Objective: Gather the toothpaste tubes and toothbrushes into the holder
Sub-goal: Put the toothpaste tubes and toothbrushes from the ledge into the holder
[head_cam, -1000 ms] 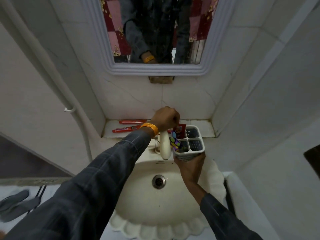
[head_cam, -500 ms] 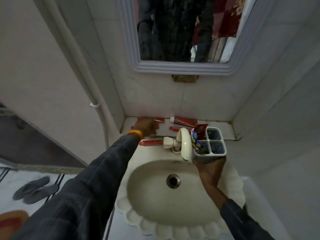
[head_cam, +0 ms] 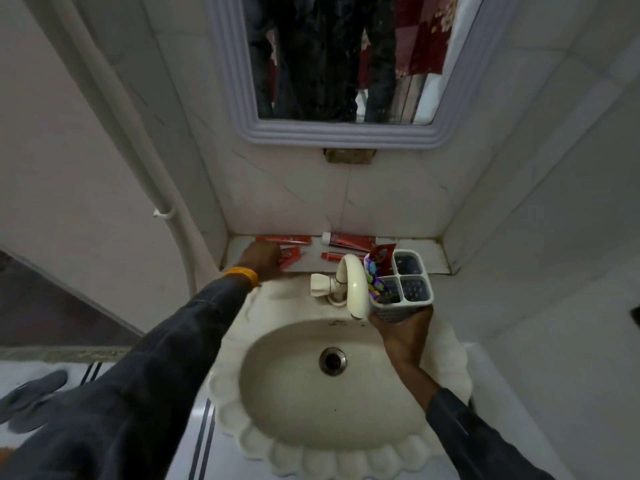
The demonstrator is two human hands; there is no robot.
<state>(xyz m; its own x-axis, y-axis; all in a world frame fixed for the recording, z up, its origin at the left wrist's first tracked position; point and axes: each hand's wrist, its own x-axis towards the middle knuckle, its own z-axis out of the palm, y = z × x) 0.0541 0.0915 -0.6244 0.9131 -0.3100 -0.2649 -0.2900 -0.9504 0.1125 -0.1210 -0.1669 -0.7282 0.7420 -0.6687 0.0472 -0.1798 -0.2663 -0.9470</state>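
Note:
A white four-compartment holder [head_cam: 412, 289] is gripped from below by my right hand [head_cam: 401, 332], just right of the tap. Its left compartments hold a red tube [head_cam: 381, 254] and a multicoloured toothbrush [head_cam: 374, 282]; the two right compartments look empty. My left hand [head_cam: 263, 259] rests on the shelf behind the sink, fingers curled around a red tube [head_cam: 290, 258]. More items lie on the shelf: a long red tube [head_cam: 284, 240] at the back, a red tube with a white cap [head_cam: 346, 240], and a small red piece [head_cam: 332, 256].
The cream tap [head_cam: 353, 289] arches over the sink [head_cam: 311, 427] right beside the holder. A mirror [head_cam: 339, 64] hangs above the narrow tiled shelf [head_cam: 436, 261]. A white pipe [head_cam: 145, 188] runs down the left wall. Grey slippers [head_cam: 31, 396] lie on the floor at left.
My left hand left the holder, moved left to the shelf and closed on a red tube. The red piece at the sink's edge is gone. My right hand keeps holding the holder.

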